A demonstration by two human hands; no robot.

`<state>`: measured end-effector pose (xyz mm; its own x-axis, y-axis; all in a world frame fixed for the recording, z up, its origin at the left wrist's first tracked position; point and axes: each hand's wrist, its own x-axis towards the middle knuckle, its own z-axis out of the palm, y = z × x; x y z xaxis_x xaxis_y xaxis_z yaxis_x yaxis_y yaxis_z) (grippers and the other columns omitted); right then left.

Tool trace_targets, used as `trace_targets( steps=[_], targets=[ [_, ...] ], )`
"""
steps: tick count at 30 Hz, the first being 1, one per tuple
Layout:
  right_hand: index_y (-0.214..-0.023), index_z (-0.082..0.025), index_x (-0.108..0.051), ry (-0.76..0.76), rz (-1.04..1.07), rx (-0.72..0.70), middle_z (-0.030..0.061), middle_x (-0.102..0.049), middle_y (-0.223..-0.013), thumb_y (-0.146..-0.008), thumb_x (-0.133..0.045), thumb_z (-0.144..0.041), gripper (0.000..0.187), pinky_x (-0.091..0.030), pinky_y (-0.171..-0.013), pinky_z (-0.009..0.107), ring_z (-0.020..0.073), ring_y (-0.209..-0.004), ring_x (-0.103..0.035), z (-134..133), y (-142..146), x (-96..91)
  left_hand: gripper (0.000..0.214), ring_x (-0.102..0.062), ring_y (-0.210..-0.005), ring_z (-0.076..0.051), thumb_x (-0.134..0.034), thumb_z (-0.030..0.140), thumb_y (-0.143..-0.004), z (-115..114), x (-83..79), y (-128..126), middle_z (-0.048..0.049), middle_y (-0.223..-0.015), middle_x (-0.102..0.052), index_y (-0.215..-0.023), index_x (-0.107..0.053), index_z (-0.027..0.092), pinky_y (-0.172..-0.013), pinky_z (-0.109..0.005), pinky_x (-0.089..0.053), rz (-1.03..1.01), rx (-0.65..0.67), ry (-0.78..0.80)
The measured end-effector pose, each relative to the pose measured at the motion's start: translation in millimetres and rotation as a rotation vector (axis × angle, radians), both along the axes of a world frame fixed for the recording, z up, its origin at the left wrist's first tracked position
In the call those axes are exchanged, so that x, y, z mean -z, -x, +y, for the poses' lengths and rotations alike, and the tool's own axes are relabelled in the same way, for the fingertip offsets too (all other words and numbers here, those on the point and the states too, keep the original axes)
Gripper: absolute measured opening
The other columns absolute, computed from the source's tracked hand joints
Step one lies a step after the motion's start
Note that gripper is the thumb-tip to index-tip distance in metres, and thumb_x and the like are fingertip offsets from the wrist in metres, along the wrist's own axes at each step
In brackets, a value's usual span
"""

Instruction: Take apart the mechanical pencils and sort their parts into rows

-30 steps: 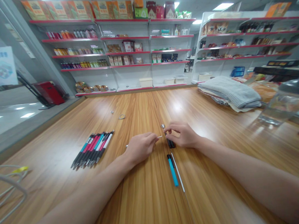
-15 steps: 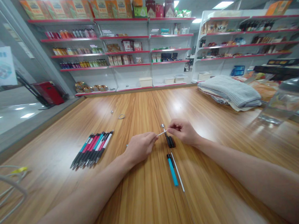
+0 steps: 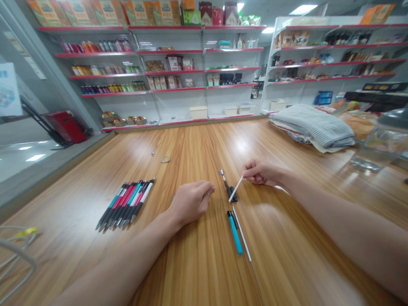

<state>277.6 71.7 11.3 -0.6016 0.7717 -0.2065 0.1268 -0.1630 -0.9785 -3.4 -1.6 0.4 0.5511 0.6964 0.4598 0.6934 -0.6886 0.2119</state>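
At lower centre, a blue pen barrel [image 3: 235, 233] lies pointing away. Above it, the left hand [image 3: 192, 201] rests curled, its grip hidden. The right hand [image 3: 262, 173] pinches a white tube [image 3: 235, 189] that slants down-left to black pen parts [image 3: 233, 195] between the hands.

Bare hands and arms
Left hand [image 3: 192, 202] and right hand [image 3: 260, 173] were uncovered; behind them, both forearms [image 3: 337, 227] were bare too

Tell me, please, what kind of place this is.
Probably a small shop, perhaps a mock one: white metal shelf racks with red edges carry packaged goods, orange cardboard boxes stand on top, and a long wooden table in front holds a row of pens.
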Motion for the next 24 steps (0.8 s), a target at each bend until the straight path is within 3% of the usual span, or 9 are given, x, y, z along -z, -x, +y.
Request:
trace_targets(
  steps=[4,7,19,24],
  targets=[
    [-0.068,-0.011,-0.06,0.015,-0.279,-0.29,-0.0031,-0.053,-0.048,-0.068,-0.072,-0.031,0.024,-0.019,-0.032,0.014,0.0021,-0.035,-0.037,-8,-2,-11.8,0.019,-0.059,-0.073,-0.014,-0.04,0.024,-0.093,0,0.5,0,-0.0035,-0.086,-0.066,-0.086,-0.057,0.018,-0.065,-0.024,-0.04,-0.001,0.0,-0.018],
    [-0.07,-0.01,-0.063,-0.012,-0.411,-0.42,-0.003,-0.056,-0.049,-0.069,-0.072,-0.034,0.026,-0.026,-0.034,0.014,0.0029,-0.037,-0.041,-13,4,-18.4,0.019,-0.059,-0.073,-0.014,-0.041,0.024,-0.093,1,0.8,1,-0.0034,-0.084,-0.065,-0.084,-0.056,0.018,-0.064,-0.024,-0.04,-0.002,0.008,-0.029],
    [-0.066,-0.013,-0.061,-0.08,-0.69,-0.421,-0.0035,-0.057,-0.049,-0.061,-0.073,-0.056,0.045,-0.029,-0.032,0.016,0.0057,-0.036,-0.048,-21,19,-25.4,0.018,-0.061,-0.076,-0.014,-0.041,0.024,-0.093,1,1.8,2,-0.0032,-0.084,-0.065,-0.087,-0.057,0.019,-0.067,-0.025,-0.041,-0.012,0.008,-0.032],
    [-0.064,-0.012,-0.061,-0.085,-0.809,-0.447,-0.002,-0.055,-0.045,-0.059,-0.069,-0.066,0.055,-0.038,-0.036,0.018,0.0082,-0.036,-0.049,-27,28,-26.7,0.018,-0.059,-0.072,-0.014,-0.042,0.024,-0.093,2,2.7,2,-0.003,-0.082,-0.064,-0.082,-0.055,0.018,-0.064,-0.025,-0.04,0.001,0.0,-0.051]
  ],
)
